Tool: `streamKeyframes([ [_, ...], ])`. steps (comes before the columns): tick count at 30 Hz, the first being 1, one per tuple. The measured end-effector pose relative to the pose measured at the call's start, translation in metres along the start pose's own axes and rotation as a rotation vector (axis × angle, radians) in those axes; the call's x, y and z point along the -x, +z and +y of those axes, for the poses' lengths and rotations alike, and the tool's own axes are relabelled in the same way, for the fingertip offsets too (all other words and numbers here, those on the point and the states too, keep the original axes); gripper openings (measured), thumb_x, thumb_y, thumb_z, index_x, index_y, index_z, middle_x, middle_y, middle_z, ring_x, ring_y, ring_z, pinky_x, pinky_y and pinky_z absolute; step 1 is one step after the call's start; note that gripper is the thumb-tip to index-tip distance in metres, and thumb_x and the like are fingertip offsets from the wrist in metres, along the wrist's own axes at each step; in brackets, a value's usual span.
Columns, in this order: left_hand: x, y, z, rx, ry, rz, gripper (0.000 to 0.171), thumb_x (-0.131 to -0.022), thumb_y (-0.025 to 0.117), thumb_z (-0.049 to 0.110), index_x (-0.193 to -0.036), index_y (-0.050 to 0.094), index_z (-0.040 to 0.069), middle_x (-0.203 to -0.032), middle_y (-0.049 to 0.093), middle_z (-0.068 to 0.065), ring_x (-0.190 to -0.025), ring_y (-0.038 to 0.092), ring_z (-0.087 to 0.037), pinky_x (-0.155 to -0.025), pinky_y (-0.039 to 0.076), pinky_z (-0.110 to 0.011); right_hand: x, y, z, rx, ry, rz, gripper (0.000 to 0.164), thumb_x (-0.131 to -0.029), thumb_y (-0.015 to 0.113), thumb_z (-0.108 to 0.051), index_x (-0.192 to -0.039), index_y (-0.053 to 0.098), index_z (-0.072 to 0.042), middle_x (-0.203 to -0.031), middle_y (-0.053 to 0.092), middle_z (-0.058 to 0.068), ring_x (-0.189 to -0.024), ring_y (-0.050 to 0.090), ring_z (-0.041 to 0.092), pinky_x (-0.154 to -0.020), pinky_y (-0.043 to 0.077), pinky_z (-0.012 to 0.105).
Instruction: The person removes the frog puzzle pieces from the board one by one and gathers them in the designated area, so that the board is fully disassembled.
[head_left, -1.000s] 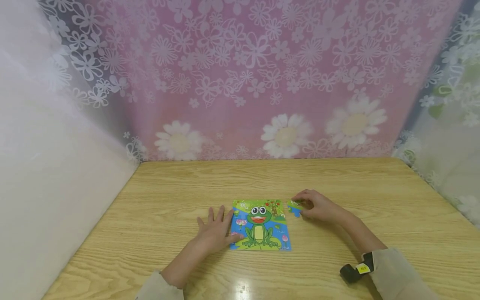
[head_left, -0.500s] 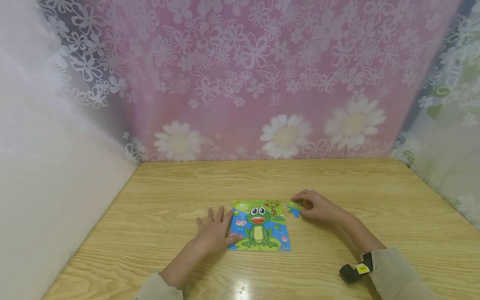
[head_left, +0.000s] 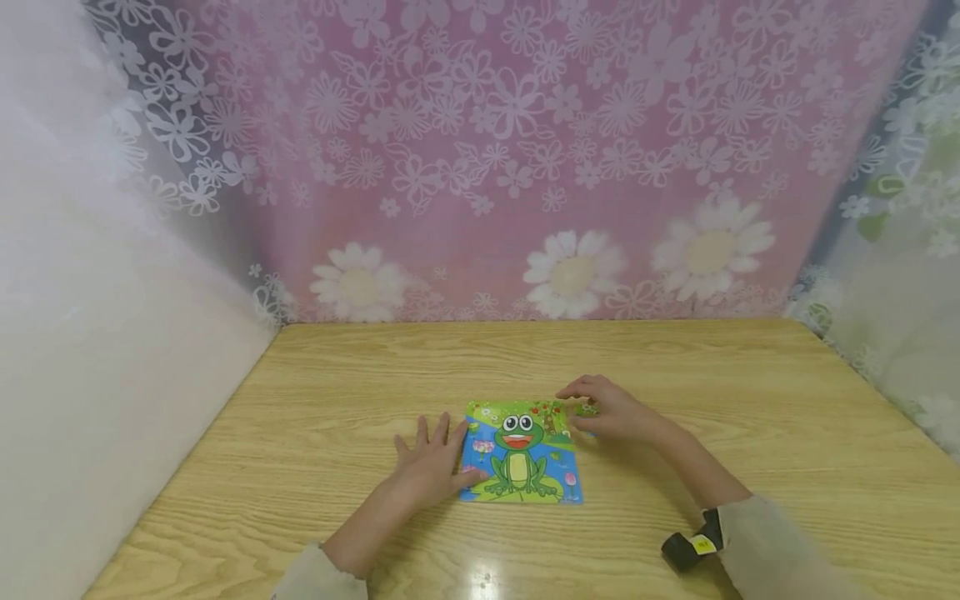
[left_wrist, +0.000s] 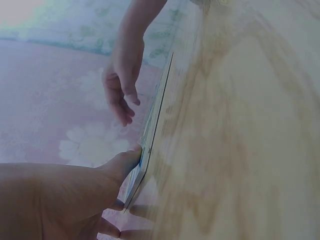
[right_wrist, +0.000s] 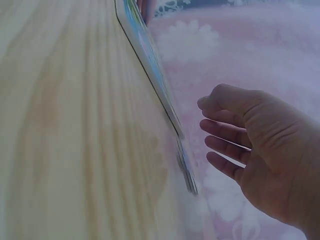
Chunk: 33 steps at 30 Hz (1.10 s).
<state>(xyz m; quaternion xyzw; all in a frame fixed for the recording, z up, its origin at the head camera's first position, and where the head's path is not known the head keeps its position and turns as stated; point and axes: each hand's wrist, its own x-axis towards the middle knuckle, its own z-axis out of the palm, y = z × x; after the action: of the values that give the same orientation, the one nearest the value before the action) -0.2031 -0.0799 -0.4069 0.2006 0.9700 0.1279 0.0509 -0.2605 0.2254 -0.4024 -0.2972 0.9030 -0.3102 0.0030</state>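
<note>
A square frog jigsaw puzzle (head_left: 519, 467) lies flat on the wooden table. Spread beside its left edge, my left hand (head_left: 426, 472) lays its thumb over the puzzle's border. My right hand (head_left: 621, 414) hovers by the puzzle's upper right corner, its fingers loosely bent and holding nothing. Partly hidden below that hand is a loose green and blue jigsaw piece (head_left: 588, 410). The right wrist view shows the hand (right_wrist: 260, 135) apart from the puzzle (right_wrist: 150, 65). There the loose piece (right_wrist: 186, 167) lies on the table, close past the puzzle's corner.
The wood-grain table (head_left: 360, 367) ends at a pink flowered curtain (head_left: 450, 167) behind. A white wall (head_left: 112, 333) borders it on the left, a pale flowered sheet (head_left: 900, 333) on the right. A black camera (head_left: 690, 547) is strapped to the right wrist.
My right hand has let go of the loose jigsaw piece, lifted, and moved left toward the puzzle's upper right corner. My left hand stays in place.
</note>
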Motion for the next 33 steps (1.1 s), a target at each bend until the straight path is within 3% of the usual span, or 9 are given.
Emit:
streamKeyframes([
  [7,0.001,0.0,0.001,0.016,0.007,0.001,0.084,-0.083,0.051,0.061,-0.144,0.03,0.007,-0.145,0.022,-0.025,-0.128,0.01,-0.053,-0.087,0.01,-0.075,-0.023,0.015,-0.018,0.001,-0.071,-0.069,0.03,-0.083,0.064,-0.005,-0.113,0.062,-0.002,-0.108,0.056,0.008,-0.097,0.049,0.026,-0.077,0.044,0.039],
  [11,0.0,0.002,0.0,0.017,0.015,0.004,0.084,-0.083,0.05,0.062,-0.144,0.03,0.006,-0.144,0.022,-0.026,-0.127,0.01,-0.054,-0.087,0.01,-0.075,-0.033,0.024,-0.023,0.06,-0.1,-0.078,0.026,-0.083,0.064,-0.007,-0.109,0.064,-0.002,-0.102,0.057,0.004,-0.09,0.049,0.02,-0.075,0.044,0.035],
  [17,-0.002,0.002,-0.003,0.003,0.015,0.001,0.085,-0.083,0.049,0.063,-0.144,0.029,0.007,-0.144,0.022,-0.026,-0.128,0.01,-0.053,-0.087,0.011,-0.075,-0.044,0.035,-0.029,0.158,-0.069,-0.036,0.02,-0.081,0.068,-0.014,-0.099,0.066,-0.007,-0.088,0.052,-0.002,-0.078,0.041,0.015,-0.069,0.04,0.031],
  [23,-0.002,0.003,-0.004,-0.001,0.01,-0.004,0.085,-0.083,0.049,0.063,-0.144,0.03,0.007,-0.144,0.022,-0.026,-0.128,0.01,-0.053,-0.087,0.011,-0.075,-0.046,0.043,-0.034,0.192,-0.027,0.012,0.018,-0.08,0.068,-0.014,-0.096,0.064,-0.007,-0.085,0.05,-0.003,-0.078,0.04,0.015,-0.069,0.039,0.031],
  [33,-0.003,0.003,-0.003,-0.01,0.014,-0.002,0.085,-0.083,0.049,0.063,-0.144,0.03,0.007,-0.144,0.022,-0.026,-0.127,0.011,-0.054,-0.086,0.012,-0.075,-0.044,0.045,-0.035,0.107,0.002,0.035,0.016,-0.082,0.067,-0.011,-0.096,0.061,-0.006,-0.091,0.052,0.0,-0.083,0.045,0.017,-0.074,0.042,0.032],
])
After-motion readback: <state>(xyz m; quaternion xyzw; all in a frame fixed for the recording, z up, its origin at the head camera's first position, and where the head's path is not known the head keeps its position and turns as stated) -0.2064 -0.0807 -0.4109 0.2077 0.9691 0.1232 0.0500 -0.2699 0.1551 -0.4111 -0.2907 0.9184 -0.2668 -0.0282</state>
